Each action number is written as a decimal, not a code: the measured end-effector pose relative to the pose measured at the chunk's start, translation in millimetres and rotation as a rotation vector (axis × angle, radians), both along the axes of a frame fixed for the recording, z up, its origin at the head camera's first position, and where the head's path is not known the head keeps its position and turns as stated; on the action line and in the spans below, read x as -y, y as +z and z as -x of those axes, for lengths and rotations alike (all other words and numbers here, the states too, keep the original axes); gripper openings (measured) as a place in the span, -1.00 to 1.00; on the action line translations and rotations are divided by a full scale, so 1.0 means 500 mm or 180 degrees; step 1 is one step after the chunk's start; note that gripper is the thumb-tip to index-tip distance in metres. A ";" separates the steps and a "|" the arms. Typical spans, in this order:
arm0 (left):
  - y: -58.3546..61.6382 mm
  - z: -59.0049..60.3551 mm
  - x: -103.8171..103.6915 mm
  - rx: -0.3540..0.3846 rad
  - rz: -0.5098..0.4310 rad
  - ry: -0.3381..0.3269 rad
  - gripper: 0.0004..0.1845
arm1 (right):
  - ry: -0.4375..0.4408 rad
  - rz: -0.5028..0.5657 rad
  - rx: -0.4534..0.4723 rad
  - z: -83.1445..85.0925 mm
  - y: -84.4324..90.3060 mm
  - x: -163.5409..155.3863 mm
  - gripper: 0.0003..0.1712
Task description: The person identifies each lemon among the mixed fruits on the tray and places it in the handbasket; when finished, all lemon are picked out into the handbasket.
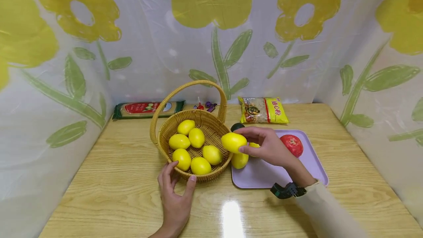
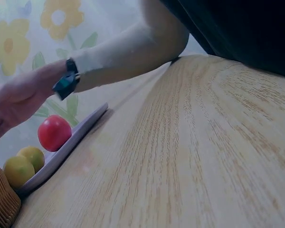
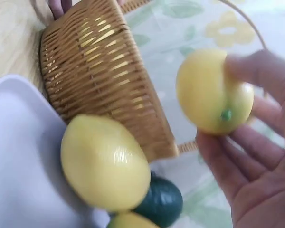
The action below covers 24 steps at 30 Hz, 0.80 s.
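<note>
In the head view, a wicker basket (image 1: 213, 129) with a tall arched handle stands left of the purple tray and holds several yellow lemons (image 1: 179, 141). My left hand (image 1: 176, 201) grips its near rim, with fingertips and thumb at the edge. Between thumb and fingers, my right hand (image 1: 267, 146) pinches another lemon (image 1: 233, 142) above the basket's right rim. The right wrist view shows this held lemon (image 3: 213, 90) clear of the basket, a green spot at its end. Beneath, further lemons (image 1: 239, 161) rest at the left side of the purple tray (image 1: 264, 179).
A red pomegranate-like fruit (image 1: 292, 145) lies on the tray's right part. Behind the tray's left corner sits a dark green fruit (image 3: 160, 202). Along the back wall lie a green noodle packet (image 1: 145, 108), wrapped candies (image 1: 210, 106) and a yellow food bag (image 1: 264, 110).
</note>
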<state>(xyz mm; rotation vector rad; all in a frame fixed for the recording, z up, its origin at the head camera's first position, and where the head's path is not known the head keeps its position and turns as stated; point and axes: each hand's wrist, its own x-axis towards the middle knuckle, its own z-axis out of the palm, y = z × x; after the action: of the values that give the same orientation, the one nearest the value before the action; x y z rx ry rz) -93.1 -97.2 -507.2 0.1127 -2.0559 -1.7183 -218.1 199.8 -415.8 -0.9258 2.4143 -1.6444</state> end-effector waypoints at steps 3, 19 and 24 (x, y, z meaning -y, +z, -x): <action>0.000 0.000 0.000 0.0000 -0.0003 0.0001 -0.30 | -0.0123 -0.0256 -0.0280 0.015 -0.002 0.035 -0.46; 0.000 0.000 0.001 -0.0001 0.0001 0.0000 -0.30 | -0.0233 -0.0257 -0.0433 0.020 -0.017 0.057 -0.45; 0.001 -0.001 0.001 0.0001 -0.0009 -0.0012 -0.29 | -0.0053 0.0100 0.0110 0.012 -0.032 0.003 -0.48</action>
<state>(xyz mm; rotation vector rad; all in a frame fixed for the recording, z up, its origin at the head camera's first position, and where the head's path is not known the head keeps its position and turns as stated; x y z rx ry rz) -92.7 -97.8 -506.8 0.1100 -2.0552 -1.7235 -223.9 198.1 -432.0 -0.8764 2.3870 -1.6943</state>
